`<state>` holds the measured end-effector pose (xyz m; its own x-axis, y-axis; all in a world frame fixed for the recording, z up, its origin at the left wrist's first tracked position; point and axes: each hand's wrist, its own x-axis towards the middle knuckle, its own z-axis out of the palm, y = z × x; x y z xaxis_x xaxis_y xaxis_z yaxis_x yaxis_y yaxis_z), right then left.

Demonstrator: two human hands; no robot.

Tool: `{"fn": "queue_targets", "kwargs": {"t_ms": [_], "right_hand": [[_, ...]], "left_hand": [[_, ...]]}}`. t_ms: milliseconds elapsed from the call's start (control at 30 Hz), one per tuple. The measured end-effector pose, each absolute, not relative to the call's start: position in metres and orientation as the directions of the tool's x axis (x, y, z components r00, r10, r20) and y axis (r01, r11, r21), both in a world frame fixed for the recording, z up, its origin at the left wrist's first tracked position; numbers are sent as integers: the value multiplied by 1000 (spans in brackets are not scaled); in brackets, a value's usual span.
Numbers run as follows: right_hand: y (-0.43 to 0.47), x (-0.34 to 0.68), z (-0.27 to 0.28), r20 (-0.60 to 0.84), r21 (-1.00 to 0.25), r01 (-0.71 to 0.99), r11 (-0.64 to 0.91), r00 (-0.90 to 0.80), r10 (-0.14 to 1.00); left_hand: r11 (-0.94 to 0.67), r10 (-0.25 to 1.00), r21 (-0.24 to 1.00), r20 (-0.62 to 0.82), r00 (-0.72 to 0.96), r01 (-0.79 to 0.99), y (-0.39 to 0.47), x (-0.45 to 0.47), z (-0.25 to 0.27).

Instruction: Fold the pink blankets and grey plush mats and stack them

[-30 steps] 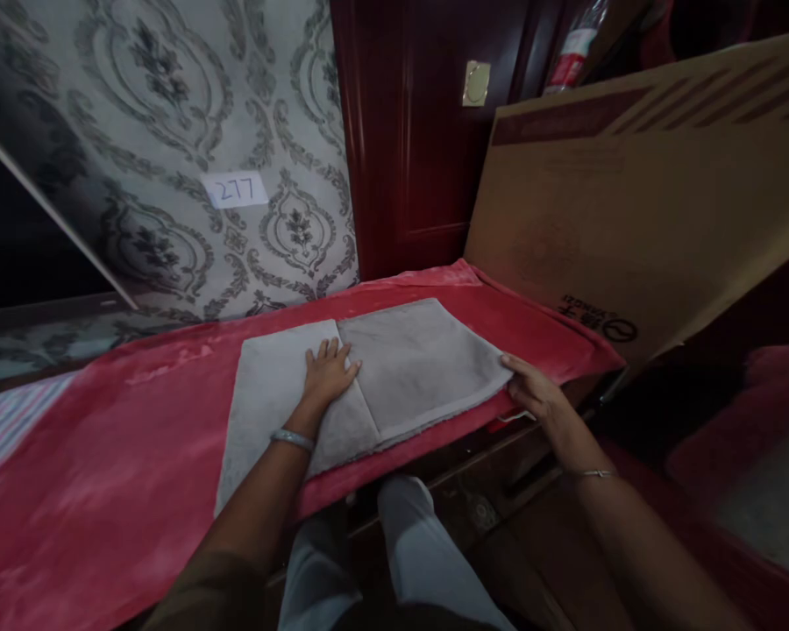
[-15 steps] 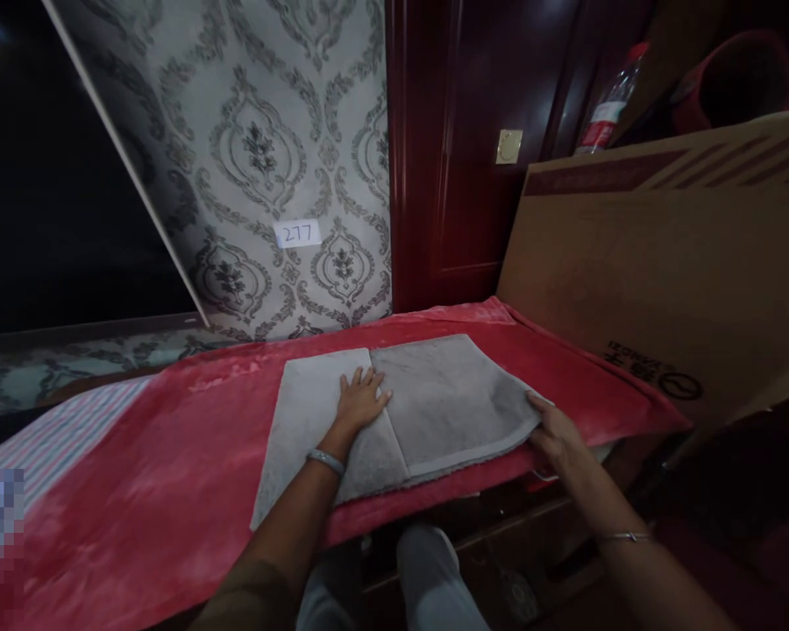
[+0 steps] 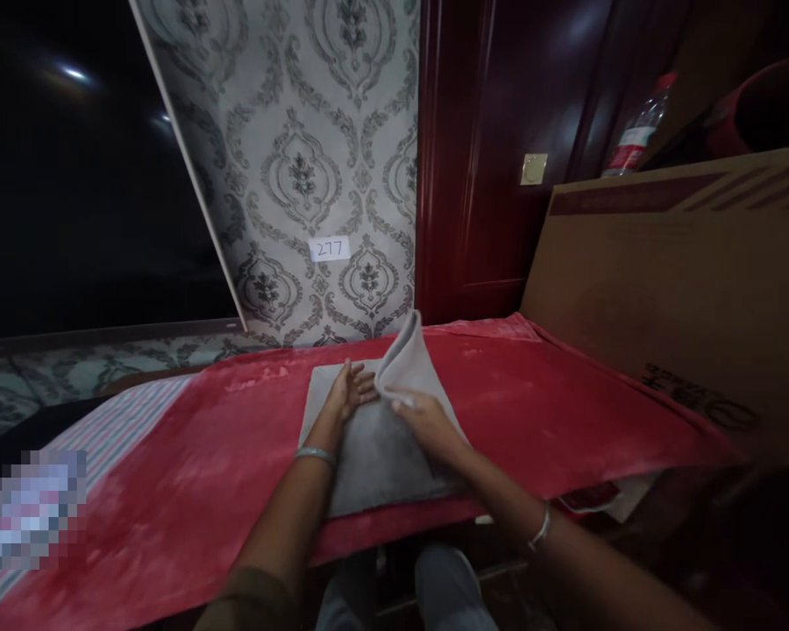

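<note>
A grey plush cloth (image 3: 381, 464) lies on a red fleece blanket, its right part lifted and folded over to the left. My right hand (image 3: 427, 425) grips the lifted flap near its front edge, with the flap's far corner standing up beyond the fingers. Just left of the flap, my left hand (image 3: 353, 392) is on edge over the flat part of the cloth. Its fingers are spread and point toward the flap, and nothing is in them. A bracelet circles each wrist.
The red blanket (image 3: 552, 394) covers the table. Behind it stand a patterned wall with a "277" label (image 3: 330, 249) and a dark red door (image 3: 486, 210). A large cardboard box (image 3: 671, 272) is at the right, a bottle (image 3: 637, 131) behind it. A dark screen (image 3: 92, 193) fills the left; striped cloth (image 3: 131, 421) lies below.
My right hand has carried the cloth's right side up and over to the left. My left hand has gone from lying flat on the cloth to being turned on edge. The view has shifted slightly.
</note>
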<state>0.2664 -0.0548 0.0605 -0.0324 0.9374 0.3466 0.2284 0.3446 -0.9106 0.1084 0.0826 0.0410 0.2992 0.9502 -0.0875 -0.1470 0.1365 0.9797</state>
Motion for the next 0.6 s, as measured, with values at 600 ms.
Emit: {"fn": "queue_targets", "kwargs": {"t_ms": [600], "right_hand": [[-105,242,24,361,-395,811,432,-295,885]], "left_hand": [[-20,986,999,25,166,-34,125,117,52]]}}
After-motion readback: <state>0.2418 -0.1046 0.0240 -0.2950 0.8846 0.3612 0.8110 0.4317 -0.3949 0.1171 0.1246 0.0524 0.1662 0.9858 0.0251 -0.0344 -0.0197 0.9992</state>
